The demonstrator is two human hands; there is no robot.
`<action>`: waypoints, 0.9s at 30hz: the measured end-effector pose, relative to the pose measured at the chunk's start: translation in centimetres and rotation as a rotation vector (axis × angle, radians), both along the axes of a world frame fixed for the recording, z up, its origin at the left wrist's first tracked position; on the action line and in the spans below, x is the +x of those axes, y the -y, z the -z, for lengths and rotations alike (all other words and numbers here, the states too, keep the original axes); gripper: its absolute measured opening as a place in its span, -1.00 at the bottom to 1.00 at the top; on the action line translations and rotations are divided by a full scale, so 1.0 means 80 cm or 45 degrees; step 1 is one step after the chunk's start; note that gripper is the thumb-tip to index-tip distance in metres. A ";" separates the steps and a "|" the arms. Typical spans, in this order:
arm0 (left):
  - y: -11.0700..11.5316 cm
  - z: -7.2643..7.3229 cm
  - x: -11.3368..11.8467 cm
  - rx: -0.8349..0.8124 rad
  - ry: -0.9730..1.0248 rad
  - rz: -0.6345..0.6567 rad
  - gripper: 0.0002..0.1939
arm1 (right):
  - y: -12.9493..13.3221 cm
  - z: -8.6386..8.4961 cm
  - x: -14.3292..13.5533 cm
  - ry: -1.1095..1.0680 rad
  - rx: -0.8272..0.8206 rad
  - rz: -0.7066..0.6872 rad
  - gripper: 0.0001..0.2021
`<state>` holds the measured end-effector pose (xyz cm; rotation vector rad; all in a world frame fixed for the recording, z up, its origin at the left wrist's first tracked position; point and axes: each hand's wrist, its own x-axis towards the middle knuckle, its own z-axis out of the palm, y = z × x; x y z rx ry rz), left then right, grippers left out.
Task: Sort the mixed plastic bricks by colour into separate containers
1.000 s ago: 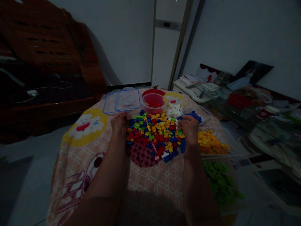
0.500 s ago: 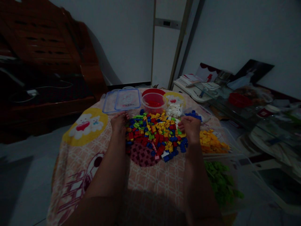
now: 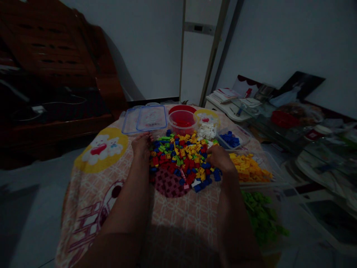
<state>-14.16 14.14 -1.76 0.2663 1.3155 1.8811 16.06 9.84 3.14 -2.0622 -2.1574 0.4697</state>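
Note:
A loose pile of red, yellow, blue, green and white building bricks (image 3: 181, 156) lies on the patterned tablecloth (image 3: 178, 216). At its left edge rests my left hand (image 3: 141, 143), fingers slightly curled and apart, with no brick visible in it. Over the right side of the pile is my right hand (image 3: 220, 158), pointing inward; its fingertips are dark and partly hidden, so any hold on a brick cannot be made out. Sorted bricks stand in clear boxes at the right: blue bricks (image 3: 230, 139), yellow bricks (image 3: 248, 168) and green bricks (image 3: 260, 216). White bricks (image 3: 206, 131) sit behind the pile.
Behind the pile stands a clear round tub (image 3: 182, 120) with red in it. Blue-rimmed clear lids (image 3: 145, 119) lie at the back left. A wooden bench (image 3: 108, 89) is on the left, and a cluttered glass table (image 3: 267, 124) on the right.
My right hand has moved left and down over the pile, uncovering the box of blue bricks and more of the yellow ones. My left hand has hardly moved.

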 end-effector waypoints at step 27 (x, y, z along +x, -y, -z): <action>0.002 -0.002 0.002 0.004 0.018 -0.022 -0.85 | -0.006 0.002 -0.008 0.064 0.003 -0.018 -0.93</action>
